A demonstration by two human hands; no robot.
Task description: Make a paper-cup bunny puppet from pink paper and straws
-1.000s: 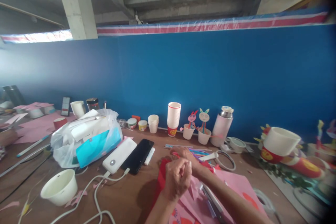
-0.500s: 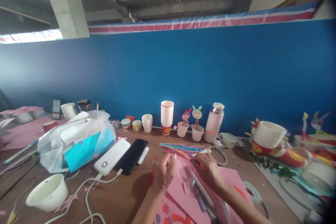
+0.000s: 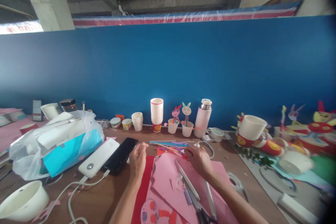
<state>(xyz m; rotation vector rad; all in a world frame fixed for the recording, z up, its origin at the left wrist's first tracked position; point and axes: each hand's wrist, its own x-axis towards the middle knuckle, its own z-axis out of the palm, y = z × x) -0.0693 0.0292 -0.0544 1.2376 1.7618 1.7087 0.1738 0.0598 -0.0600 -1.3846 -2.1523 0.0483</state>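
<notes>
My left hand is beside the black phone, over the left edge of a red sheet; its fingers are curled together, and whatever they hold is too small to make out. My right hand reaches over the top of the pink paper, fingers bent down near a bundle of colored sticks. What its fingertips touch is unclear. Scissors, a white strip-like tool and paper scraps lie on the pink paper. A drawn pink face shows at the bottom.
White power bank and black phone lie left, beside a plastic bag. Stacked cups, two cups with paper figures and a thermos stand behind. More cup crafts are at right.
The view has turned right. My left hand has moved left, away from the pink paper, uncovering more of the red sheet. My right hand stays near the sticks.
</notes>
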